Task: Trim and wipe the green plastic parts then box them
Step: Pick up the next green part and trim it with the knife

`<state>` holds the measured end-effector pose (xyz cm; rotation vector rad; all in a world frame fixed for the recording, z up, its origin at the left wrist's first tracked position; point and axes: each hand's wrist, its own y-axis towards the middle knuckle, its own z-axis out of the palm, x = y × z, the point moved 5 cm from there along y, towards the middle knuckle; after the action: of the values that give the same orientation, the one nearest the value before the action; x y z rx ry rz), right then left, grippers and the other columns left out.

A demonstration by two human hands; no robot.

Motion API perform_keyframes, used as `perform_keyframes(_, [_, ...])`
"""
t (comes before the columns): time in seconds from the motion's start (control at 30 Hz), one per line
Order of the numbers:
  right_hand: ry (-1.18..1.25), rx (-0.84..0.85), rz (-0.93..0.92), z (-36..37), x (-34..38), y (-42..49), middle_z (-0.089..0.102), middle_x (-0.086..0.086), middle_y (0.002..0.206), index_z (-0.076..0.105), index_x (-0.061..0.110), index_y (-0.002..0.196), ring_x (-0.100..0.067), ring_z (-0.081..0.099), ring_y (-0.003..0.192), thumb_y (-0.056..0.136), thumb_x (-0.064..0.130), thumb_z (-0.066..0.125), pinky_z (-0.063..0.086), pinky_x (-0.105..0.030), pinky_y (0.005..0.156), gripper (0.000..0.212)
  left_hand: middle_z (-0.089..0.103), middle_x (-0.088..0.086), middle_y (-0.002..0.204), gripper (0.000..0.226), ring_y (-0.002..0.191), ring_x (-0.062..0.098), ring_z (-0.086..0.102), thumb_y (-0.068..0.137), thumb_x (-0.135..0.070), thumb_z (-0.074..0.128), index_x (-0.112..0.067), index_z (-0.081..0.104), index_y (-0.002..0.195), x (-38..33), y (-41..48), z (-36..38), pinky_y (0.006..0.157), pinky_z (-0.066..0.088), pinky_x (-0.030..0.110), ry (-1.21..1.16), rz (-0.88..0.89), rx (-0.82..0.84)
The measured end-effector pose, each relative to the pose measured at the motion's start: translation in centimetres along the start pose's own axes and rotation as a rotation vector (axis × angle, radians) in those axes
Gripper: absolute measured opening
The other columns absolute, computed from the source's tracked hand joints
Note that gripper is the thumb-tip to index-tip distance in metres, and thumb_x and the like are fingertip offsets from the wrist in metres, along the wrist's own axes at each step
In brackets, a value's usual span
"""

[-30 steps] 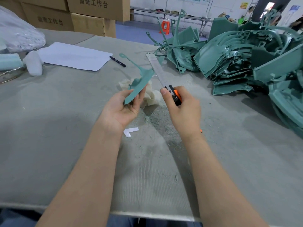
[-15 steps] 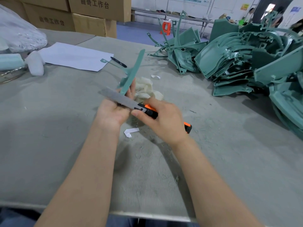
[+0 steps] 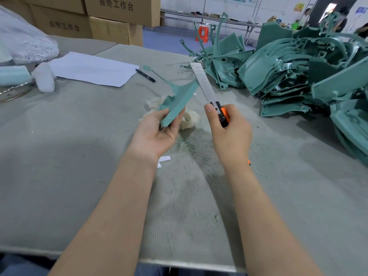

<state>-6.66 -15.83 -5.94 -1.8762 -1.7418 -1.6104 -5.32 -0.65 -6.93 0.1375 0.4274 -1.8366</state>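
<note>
While pinching a flat green plastic part (image 3: 178, 101) in left hand (image 3: 157, 133) thumb and fingers, grips an orange-and-black utility knife (image 3: 223, 114) in curled right hand (image 3: 232, 136) fingers, blade (image 3: 202, 82) extended.

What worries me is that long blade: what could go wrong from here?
1. The knife in the right hand has its blade run far out; under trimming pressure it might flex or snap.
2. The left hand grips the part bare, close beside the blade; a slip could cut its fingers.
</note>
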Motion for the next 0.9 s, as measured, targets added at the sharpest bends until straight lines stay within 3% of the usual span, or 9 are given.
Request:
perform_keyframes(0.23, [-0.012,0.001,0.002,-0.2,-0.1,0.1,0.04,0.007,0.05,0.047,0.021,0.072,-0.006,0.043,0.051,0.09,0.056,0.054,0.027,-0.021,0.046,0.041,0.068,0.019,0.077,0.018,0.072,0.026,0.069,0.098,0.003,0.039,0.005,0.057,0.095,0.3,-0.2,-0.1,0.045,0.052,0.018,0.014,-0.019,0.007])
perform_keyframes(0.3, [0.02,0.016,-0.01,0.0,0.0,0.0,0.041,0.007,0.051,0.051,0.017,0.074,-0.009,0.04,0.049,0.091,0.055,0.055,0.03,-0.027,0.049,0.042,0.069,0.018,0.075,0.018,0.074,0.026,0.069,0.097,0.003,0.039,0.005,0.057,0.095,0.2,-0.2,-0.1,0.043,0.051,0.018,-0.003,-0.02,0.011])
perform_keyframes(0.5, [0.075,0.04,-0.028,0.0,0.3,-0.1,0.042,0.007,0.051,0.057,0.015,0.078,-0.008,0.039,0.049,0.091,0.052,0.057,0.032,-0.029,0.051,0.039,0.069,0.019,0.078,0.019,0.065,0.026,0.071,0.096,0.004,0.039,0.006,0.058,0.094,0.3,-0.2,-0.2,0.043,0.05,0.017,-0.032,-0.038,0.021])
perform_keyframes(0.6, [0.065,0.089,-0.05,0.5,0.6,-0.3,0.043,0.008,0.052,0.057,0.016,0.081,-0.011,0.041,0.051,0.091,0.053,0.057,0.034,-0.031,0.054,0.038,0.068,0.021,0.085,0.022,0.068,0.027,0.071,0.087,0.007,0.042,0.008,0.058,0.103,0.3,-0.3,-0.1,0.048,0.053,0.017,-0.077,-0.046,0.046])
perform_keyframes(0.83, [-0.002,0.17,-0.107,1.4,1.4,-1.0,0.047,0.007,0.053,0.061,0.017,0.086,-0.021,0.051,0.058,0.089,0.055,0.058,0.045,-0.039,0.058,0.037,0.066,0.022,0.09,0.026,0.066,0.03,0.07,0.095,0.004,0.037,0.004,0.056,0.112,-0.5,-0.2,-0.2,0.048,0.054,0.019,-0.185,-0.017,0.042])
perform_keyframes(0.9, [-0.007,0.174,-0.118,1.5,1.6,-1.1,0.046,0.008,0.052,0.061,0.017,0.084,-0.02,0.051,0.057,0.088,0.055,0.058,0.044,-0.038,0.057,0.038,0.066,0.023,0.086,0.023,0.065,0.031,0.069,0.096,0.005,0.037,0.006,0.059,0.104,-0.7,-0.2,-0.3,0.044,0.052,0.02,-0.199,-0.003,0.033])
